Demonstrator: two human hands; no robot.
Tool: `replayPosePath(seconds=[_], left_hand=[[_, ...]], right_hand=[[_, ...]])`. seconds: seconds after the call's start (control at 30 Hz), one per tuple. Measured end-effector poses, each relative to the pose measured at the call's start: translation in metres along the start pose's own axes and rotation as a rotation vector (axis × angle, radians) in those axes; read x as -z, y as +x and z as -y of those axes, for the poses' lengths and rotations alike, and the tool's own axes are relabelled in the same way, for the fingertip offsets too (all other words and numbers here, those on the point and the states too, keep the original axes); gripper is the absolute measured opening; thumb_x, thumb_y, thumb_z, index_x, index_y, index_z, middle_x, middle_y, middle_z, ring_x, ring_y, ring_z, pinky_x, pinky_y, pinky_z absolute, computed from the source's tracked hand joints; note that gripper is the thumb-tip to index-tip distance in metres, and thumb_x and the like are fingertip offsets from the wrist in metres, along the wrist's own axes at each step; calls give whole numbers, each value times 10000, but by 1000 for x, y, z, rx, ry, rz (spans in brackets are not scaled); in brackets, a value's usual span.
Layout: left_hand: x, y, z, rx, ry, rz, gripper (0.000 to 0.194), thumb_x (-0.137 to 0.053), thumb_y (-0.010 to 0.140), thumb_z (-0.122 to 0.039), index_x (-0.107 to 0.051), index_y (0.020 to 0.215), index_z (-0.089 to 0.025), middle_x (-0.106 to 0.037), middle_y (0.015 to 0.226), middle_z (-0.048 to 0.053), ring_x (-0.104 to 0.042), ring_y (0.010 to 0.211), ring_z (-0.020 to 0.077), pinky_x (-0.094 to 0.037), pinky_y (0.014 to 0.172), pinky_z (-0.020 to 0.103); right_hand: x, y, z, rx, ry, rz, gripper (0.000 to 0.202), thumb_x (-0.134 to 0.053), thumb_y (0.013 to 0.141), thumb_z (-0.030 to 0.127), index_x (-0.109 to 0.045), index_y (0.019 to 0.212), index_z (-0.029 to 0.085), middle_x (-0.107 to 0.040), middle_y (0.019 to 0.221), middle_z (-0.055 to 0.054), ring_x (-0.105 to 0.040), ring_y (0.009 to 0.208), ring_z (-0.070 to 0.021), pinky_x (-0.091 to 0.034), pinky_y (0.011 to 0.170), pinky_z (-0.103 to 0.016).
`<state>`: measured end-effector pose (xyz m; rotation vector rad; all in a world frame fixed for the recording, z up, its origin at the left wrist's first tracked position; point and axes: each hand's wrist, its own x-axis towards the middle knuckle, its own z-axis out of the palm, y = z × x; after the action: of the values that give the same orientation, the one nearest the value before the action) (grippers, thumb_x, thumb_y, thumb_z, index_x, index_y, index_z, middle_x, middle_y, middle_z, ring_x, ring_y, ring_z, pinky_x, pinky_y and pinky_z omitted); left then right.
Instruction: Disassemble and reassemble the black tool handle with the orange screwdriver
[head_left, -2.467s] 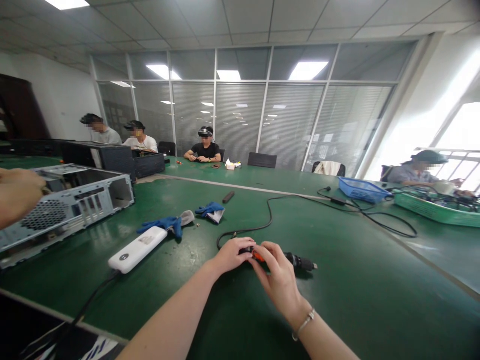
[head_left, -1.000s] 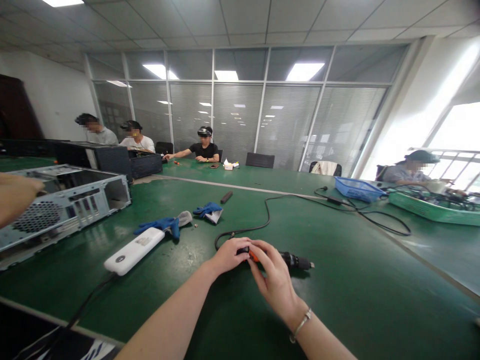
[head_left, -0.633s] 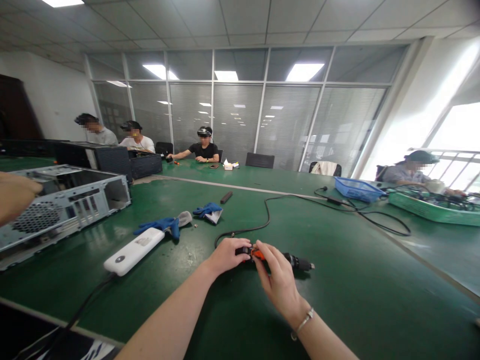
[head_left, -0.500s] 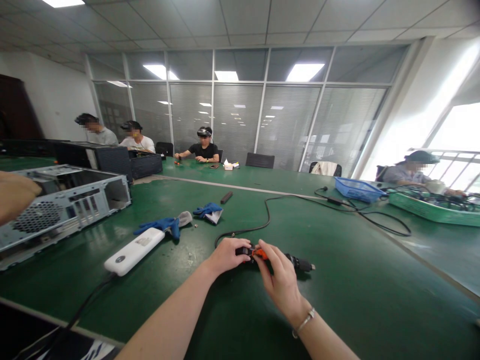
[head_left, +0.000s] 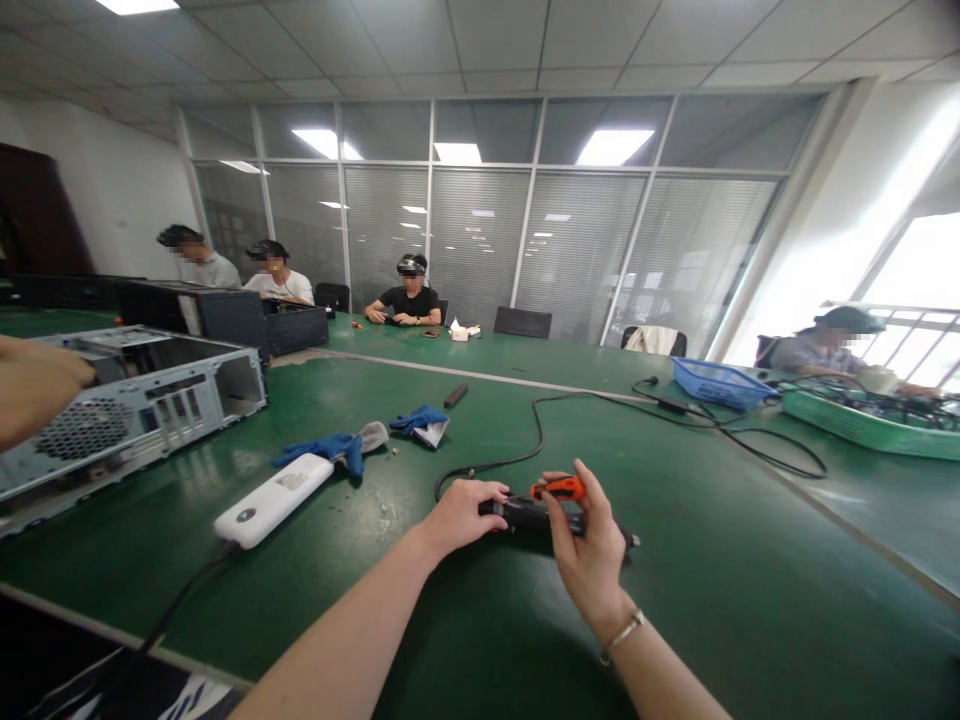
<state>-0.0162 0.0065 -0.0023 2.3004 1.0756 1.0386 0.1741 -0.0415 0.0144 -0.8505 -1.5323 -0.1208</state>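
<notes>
On the green table (head_left: pixel 697 600) lies a black, elongated tool (head_left: pixel 521 514) with a cable (head_left: pixel 538 430) leading away from it. My left hand (head_left: pixel 466 515) is closed around the tool's left end. In the fingers of my right hand (head_left: pixel 592 540) is a small orange object (head_left: pixel 561 488), held just above the tool's body. The tool's right end, with a small metal tip (head_left: pixel 635 541), shows past my right hand. Part of the tool is hidden behind that hand.
At left stand an open metal computer case (head_left: pixel 150 400) and another person's arm (head_left: pixel 37 385). A white power bank-like block (head_left: pixel 274 500), blue gloves (head_left: pixel 330 450) and a dark bar (head_left: pixel 455 395) lie nearby. Blue (head_left: pixel 720 385) and green baskets (head_left: pixel 862 430) are at right.
My right hand has moved right and up with the orange object, which is now separated from the tool. My left hand stays on the tool.
</notes>
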Motion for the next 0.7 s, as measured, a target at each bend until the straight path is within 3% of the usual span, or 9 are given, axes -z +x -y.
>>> replayPosePath(seconds=[0.17,0.4,0.7], left_hand=[[-3,0,-2,-43,-24,32,290,-795,651,-179,-724,932,-178,-690,1133,66,-660,1025,212,-448,968,294],[-6,0,-8,-48,-39,76,299,-781,673,-190,-721,966,-194,-681,1153,54,-648,1050,212,-440,984,302],[-5,-2,-11,-91,-35,95,299,-766,700,-199,-709,994,-191,-676,1163,48,-645,1051,202,-432,985,280]], right_hand=[[4,9,-2,-180,-27,-38,603,-565,881,297,-327,1422,179,-691,998,-102,-685,865,-216,-561,781,-394],[5,17,-13,-327,1,16,652,-548,878,352,-276,1453,204,-683,997,-75,-686,834,-192,-533,861,-408],[6,18,-19,-367,41,-16,630,-555,871,380,-322,1428,198,-690,983,-79,-691,867,-203,-526,872,-400]])
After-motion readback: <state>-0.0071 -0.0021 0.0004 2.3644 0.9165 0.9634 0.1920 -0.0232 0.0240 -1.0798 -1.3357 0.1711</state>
